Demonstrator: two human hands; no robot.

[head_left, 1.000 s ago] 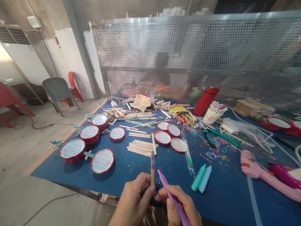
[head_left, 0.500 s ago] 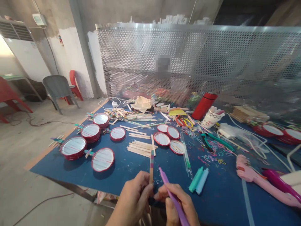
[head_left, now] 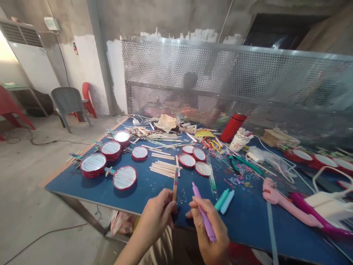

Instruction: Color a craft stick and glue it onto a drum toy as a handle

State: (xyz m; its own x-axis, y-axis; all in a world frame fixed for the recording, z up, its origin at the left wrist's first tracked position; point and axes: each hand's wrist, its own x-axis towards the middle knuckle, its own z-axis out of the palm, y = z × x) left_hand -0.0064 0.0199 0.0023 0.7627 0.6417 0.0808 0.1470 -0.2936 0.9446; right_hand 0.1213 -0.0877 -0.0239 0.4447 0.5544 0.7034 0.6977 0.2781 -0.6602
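Note:
Near the table's front edge, my left hand point(head_left: 161, 208) pinches the lower end of a wooden craft stick point(head_left: 175, 186), which stands upright with coloured bands at its top. My right hand point(head_left: 208, 224) grips a purple marker point(head_left: 203, 211), its tip pointing up and away from me, apart from the stick. Just right of that hand, a green marker point(head_left: 221, 200) and a light blue marker point(head_left: 227, 202) lie side by side. Beyond the left hand lies a row of plain craft sticks point(head_left: 162, 169).
Red-rimmed round pieces with stick handles point(head_left: 124, 177) stand at the left, and smaller round pieces point(head_left: 187, 160) in the middle. Green-handled pliers point(head_left: 245, 164), a red bottle point(head_left: 233, 127), a paper cup point(head_left: 240, 140) and a pink glue gun point(head_left: 286, 206) occupy the right side. Perforated metal panel point(head_left: 171, 73) behind.
My right hand and the purple marker have drawn away from the craft stick, widening the gap between my hands. The whole view has shifted a little.

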